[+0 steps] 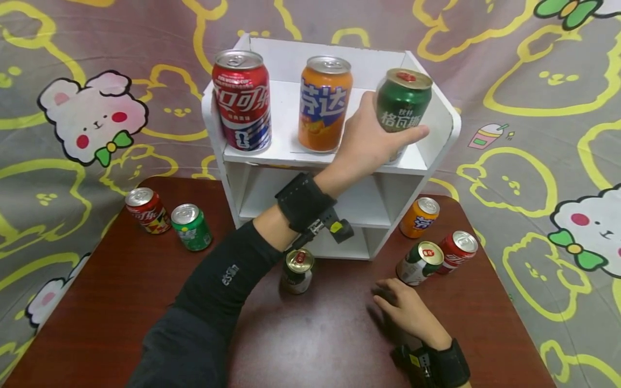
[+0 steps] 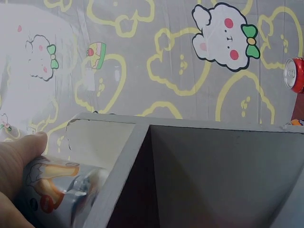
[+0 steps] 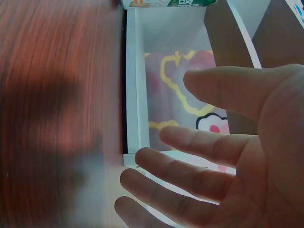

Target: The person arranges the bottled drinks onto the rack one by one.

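My left hand [image 1: 371, 132] grips a green can [image 1: 404, 102] with a gold lid at the right end of the white shelf's [image 1: 281, 157] top level. The can's pale lower part [image 2: 61, 190] shows beside the thumb in the left wrist view. On the same level stand a red cola can [image 1: 241, 102] at the left and an orange soda can [image 1: 324, 105] in the middle. Low over the table at the right, my right hand [image 1: 407, 312] holds nothing, its fingers [image 3: 185, 171] spread and relaxed. Closest to it is a dark green can [image 1: 420, 263] with a gold lid.
On the brown table [image 1: 111, 302], a red can [image 1: 147, 210] and a green can [image 1: 191, 227] stand left of the shelf. Another gold-lidded can [image 1: 298, 271] is in front of it. To the right are an orange can [image 1: 419, 217] and a red can [image 1: 457, 251].
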Demonstrator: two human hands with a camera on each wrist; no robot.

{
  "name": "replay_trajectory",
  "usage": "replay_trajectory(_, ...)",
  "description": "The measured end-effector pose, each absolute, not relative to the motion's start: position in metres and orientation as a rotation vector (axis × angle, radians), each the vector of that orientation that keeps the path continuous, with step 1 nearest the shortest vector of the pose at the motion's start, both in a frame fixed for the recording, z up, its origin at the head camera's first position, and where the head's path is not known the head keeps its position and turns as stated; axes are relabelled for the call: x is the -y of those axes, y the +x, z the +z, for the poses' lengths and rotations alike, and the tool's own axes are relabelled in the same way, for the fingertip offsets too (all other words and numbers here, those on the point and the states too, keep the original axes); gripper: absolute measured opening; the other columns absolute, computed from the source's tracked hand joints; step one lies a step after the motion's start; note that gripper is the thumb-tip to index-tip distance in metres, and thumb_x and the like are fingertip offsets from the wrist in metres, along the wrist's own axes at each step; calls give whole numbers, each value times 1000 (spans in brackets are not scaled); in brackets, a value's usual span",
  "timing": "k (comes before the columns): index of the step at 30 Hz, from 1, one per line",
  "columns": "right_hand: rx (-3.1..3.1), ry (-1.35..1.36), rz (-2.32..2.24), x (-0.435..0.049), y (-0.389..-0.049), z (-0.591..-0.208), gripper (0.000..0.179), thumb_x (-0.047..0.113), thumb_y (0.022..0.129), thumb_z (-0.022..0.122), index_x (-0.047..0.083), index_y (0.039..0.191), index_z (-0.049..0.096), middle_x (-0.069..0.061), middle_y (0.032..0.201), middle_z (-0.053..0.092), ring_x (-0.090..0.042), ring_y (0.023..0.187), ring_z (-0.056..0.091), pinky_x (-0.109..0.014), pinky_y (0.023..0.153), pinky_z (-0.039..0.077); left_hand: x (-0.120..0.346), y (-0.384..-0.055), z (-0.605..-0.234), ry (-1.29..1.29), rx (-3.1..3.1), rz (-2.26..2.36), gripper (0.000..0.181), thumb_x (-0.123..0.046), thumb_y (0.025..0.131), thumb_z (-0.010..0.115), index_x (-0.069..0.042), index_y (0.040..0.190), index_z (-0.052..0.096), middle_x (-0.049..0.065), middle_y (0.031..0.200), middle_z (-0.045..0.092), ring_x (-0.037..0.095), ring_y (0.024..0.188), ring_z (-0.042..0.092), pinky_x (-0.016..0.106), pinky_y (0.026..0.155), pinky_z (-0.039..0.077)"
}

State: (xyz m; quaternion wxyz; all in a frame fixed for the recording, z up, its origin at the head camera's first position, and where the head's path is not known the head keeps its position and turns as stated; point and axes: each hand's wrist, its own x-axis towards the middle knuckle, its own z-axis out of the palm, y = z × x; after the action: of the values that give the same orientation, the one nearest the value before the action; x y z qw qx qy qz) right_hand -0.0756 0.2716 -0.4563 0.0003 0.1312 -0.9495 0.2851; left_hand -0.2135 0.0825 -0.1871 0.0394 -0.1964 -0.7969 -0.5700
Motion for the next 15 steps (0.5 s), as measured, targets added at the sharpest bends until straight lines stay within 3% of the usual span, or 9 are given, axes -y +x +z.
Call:
replay_trajectory(7,3007,400,906,-272,-76,-457,32,19,88,68,2,114,62,-6,105,63,-21,98,60,-42,81,50,-84,-214,-189,-643,2420,-1788,83,-43,74,79,-15,135,31,-6,118,50,3,108,48,21,91,39)
replay_trajectory(15,3002,413,913,-272,-77,-456,32,19,88,68,1,114,63,-6,105,63,-21,98,60,-41,81,50,-77,-212,-195,-759,2433,-1761,90,-22,76,79,-17,144,20,-3,131,46,7,117,46,26,98,37)
